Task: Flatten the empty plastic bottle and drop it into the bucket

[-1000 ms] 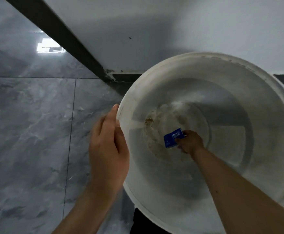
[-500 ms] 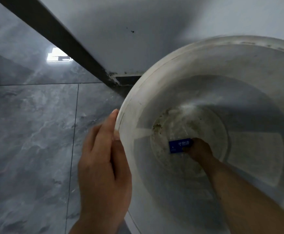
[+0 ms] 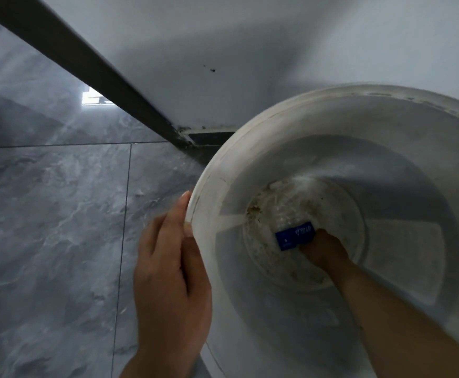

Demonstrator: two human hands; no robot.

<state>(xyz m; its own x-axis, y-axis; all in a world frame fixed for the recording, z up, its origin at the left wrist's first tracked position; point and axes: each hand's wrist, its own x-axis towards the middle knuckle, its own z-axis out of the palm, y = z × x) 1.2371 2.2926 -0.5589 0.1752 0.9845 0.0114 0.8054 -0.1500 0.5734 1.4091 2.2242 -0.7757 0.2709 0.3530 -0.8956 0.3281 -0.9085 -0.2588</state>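
Bucket (image 3: 250, 170) first: it is a big round white plastic one, smooth-walled and scuffed, its rim grubby, standing on grey marbled floor tiles (image 3: 53, 214) close to the white wall (image 3: 277, 50) and its dark skirting strip (image 3: 86, 66). Down inside, the circular bottom is stained with brownish dirt and a whitish smear. Your right hand (image 3: 324, 249) reaches deep into the bucket, down at that stained bottom, with the plastic bottle (image 3: 295, 236) at its fingertips; only the bottle's dark blue label with white print shows clearly, the clear body around it being hard to make out. Your fingers there are curled under the hand and hidden, so you cannot tell whether they are closed on the bottle or merely touching it. Your left hand (image 3: 171, 279) lies against the bucket's outer left rim, fingers straight and held together, the thumb side pressed to the rim, not wrapped around it.
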